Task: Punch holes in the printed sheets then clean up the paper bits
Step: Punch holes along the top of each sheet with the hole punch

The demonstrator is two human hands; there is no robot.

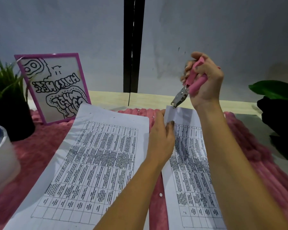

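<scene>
I am in the punching step, with the clean-up not yet begun. My right hand (204,78), in the upper right of the frame, is curled tight round both pink handles of the small metal single-hole punch (188,87). Its silver nose points down and left, meeting the top left corner of the white printed sheet with a dense table on it (191,171), which runs down the right half of the picture. The handles look squeezed close together, so I judge a hole is being cut right now (whether the paper is fully bitten through I cannot tell).

My left hand (161,140), at centre frame, pinches that sheet's left edge, thumb on top and fingers underneath, holding it steady and slightly lifted.

A second printed sheet of the same kind (93,163) lies flat at lower left on the fluffy pink mat (40,146). It shows two small holes along its top edge, so it looks done.

A round white paper bit (160,194) lies on the mat between the two sheets, and a few more sit near the top of the mat.

Next, I would ease the handles apart, slide the nose along the top edge to the next spot, keeping it the same depth in from the edge, and hold the paper taut while squeezing again.
</scene>
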